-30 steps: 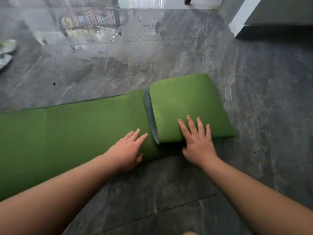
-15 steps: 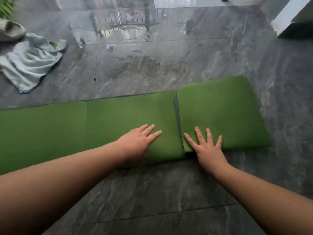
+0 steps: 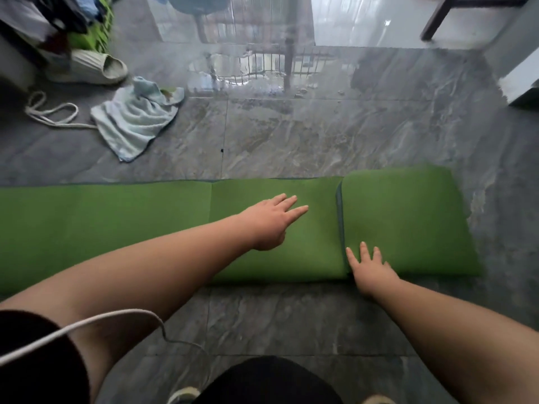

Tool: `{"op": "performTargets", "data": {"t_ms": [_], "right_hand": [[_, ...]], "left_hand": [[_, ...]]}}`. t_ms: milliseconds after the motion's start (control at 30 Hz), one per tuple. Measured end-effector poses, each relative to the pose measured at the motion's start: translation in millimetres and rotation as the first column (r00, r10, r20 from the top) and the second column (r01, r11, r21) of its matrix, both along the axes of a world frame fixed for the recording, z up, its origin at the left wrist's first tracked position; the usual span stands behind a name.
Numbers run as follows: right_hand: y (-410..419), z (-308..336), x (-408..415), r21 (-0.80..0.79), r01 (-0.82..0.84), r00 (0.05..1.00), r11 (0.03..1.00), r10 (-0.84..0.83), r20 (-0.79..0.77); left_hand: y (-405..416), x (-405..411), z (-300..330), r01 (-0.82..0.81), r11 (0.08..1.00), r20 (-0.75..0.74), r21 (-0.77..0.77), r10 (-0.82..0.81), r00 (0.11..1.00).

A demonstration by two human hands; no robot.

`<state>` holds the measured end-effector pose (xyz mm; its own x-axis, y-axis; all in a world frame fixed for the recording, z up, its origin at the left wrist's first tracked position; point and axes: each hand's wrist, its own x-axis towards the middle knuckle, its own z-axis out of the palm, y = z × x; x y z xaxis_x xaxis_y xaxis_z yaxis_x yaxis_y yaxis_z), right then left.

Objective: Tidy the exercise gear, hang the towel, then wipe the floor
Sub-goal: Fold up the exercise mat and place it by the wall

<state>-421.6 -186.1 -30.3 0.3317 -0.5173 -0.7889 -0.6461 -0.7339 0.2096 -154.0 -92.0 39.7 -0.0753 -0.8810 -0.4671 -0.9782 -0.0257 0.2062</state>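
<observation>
A green exercise mat point(image 3: 116, 223) lies across the grey tiled floor, its right end folded over into a flat stack point(image 3: 408, 217). My left hand point(image 3: 272, 220) rests flat on the unfolded part just left of the fold, fingers spread. At the near left corner of the folded stack, my right hand point(image 3: 369, 266) presses down with open fingers. A crumpled pale blue towel point(image 3: 134, 118) lies on the floor at the far left, beyond the mat. A wet, shiny patch point(image 3: 253, 71) covers the floor farther back.
A pale slipper point(image 3: 96, 68) and a white cord point(image 3: 49, 112) lie near the towel. Clutter with green items point(image 3: 87, 27) stands in the far left corner. A dark furniture leg point(image 3: 437, 18) and a white wall base point(image 3: 522, 88) are at the far right.
The view has pulled back and swung left, bringing the towel, slipper and cord into sight. My left hand has slid farther onto the flat mat; my right hand stays at the fold.
</observation>
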Motion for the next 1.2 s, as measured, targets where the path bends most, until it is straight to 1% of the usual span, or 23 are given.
{"op": "performTargets", "data": {"t_ms": [133,267,333,400,533,600,700,767,833,1000,1100,1200], "right_hand": [[-1,-14,1,-0.047,0.003,0.998,0.999,0.0,0.06],[-2,-18,-3,-0.082,-0.062,0.996,0.995,0.068,0.066],[-2,-23,-4,-0.122,-0.08,0.993,0.989,0.089,0.075],[-7,-28,-4,-0.149,-0.136,0.985,0.979,0.15,0.087],[-15,-31,-10,-0.146,-0.223,0.969,0.964,0.236,0.078],[-14,-31,-12,-0.141,-0.225,0.967,0.964,0.239,0.089],[-9,-29,-13,-0.151,-0.138,0.975,0.979,0.161,0.155],[-9,-27,-12,-0.184,-0.029,0.971,0.983,0.071,0.227],[-9,-23,-9,-0.17,0.061,0.967,0.983,-0.015,0.255],[-8,-16,-10,-0.183,0.131,0.949,0.974,-0.069,0.309],[-8,-1,-5,-0.169,0.2,0.917,0.965,-0.124,0.379],[-9,27,5,-0.141,0.291,0.842,0.946,-0.184,0.508]], "left_hand": [[-6,18,4,-0.027,1.0,0.026,0.009,0.026,0.999],[24,25,1,-0.152,0.985,0.038,0.081,0.149,0.988],[50,25,-5,-0.148,0.978,0.055,0.146,0.141,0.988],[71,31,-13,-0.113,0.976,0.078,0.187,0.1,0.992],[87,40,-32,-0.168,0.954,0.152,0.248,0.133,0.979],[89,37,-36,-0.198,0.945,0.147,0.262,0.163,0.976],[97,29,-43,-0.242,0.935,0.141,0.26,0.211,0.967],[105,24,-49,-0.287,0.929,0.152,0.235,0.256,0.955],[109,20,-55,-0.317,0.925,0.152,0.209,0.29,0.945],[99,14,-64,-0.31,0.939,0.103,0.148,0.297,0.949],[93,7,-65,-0.338,0.933,0.068,0.126,0.332,0.941],[92,-5,-63,-0.324,0.943,0.03,0.079,0.323,0.946]]}}
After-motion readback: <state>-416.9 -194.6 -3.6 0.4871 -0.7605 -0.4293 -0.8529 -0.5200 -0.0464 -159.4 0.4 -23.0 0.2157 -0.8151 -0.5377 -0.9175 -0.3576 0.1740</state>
